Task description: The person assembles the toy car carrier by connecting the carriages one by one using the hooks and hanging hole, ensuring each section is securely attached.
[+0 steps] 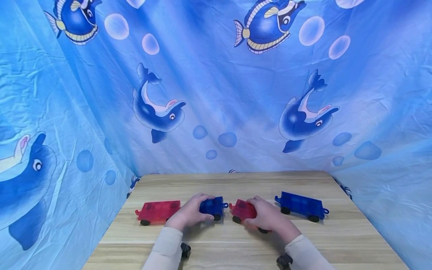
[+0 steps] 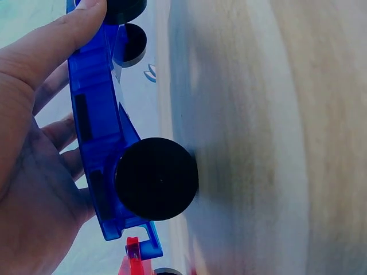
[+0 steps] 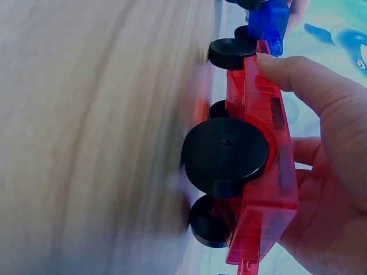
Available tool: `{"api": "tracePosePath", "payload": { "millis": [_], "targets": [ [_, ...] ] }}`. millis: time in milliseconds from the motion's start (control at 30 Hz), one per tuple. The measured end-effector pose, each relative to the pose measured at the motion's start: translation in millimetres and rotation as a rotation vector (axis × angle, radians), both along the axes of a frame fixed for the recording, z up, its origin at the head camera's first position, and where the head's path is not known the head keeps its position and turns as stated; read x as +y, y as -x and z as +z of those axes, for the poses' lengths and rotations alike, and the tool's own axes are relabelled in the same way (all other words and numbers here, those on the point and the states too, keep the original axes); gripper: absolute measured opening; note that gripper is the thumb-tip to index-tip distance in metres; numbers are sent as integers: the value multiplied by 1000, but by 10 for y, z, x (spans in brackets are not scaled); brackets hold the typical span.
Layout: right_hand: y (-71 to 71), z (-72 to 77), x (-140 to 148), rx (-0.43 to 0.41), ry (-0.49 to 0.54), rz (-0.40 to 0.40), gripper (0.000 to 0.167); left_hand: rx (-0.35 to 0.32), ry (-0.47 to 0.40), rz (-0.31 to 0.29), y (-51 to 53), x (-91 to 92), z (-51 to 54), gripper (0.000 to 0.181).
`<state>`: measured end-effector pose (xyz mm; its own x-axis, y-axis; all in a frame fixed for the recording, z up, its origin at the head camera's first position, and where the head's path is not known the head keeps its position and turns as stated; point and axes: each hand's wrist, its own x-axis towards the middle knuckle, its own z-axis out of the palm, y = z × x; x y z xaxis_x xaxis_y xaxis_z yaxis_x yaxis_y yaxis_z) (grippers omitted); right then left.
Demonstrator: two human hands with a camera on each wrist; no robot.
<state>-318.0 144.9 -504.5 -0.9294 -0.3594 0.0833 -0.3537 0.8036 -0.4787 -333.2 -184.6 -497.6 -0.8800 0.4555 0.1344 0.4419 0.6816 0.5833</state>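
Presently, the left grip (image 1: 189,212) clasps a blue wagon (image 1: 215,204), the right grip (image 1: 269,216) a red wagon (image 1: 242,210).

Bright, even light, soft shadows on my table (image 1: 233,247), pale glints on the curtain (image 1: 222,105), table blurred in my wrist views

Off-white left sleeve (image 1: 164,248), matching right sleeve (image 1: 308,252), small black device (image 1: 185,250) beside each sleeve
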Motion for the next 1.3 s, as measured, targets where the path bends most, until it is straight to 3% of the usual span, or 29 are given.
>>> {"api": "tracePosePath", "payload": {
  "millis": [733,1300],
  "targets": [
    [-39,21,-69,-13,18,50,78,50,16,-4,37,36,-40,69],
    [-69,26,-93,-5,34,65,76,50,44,5,-6,64,-37,69]
  ]
}}
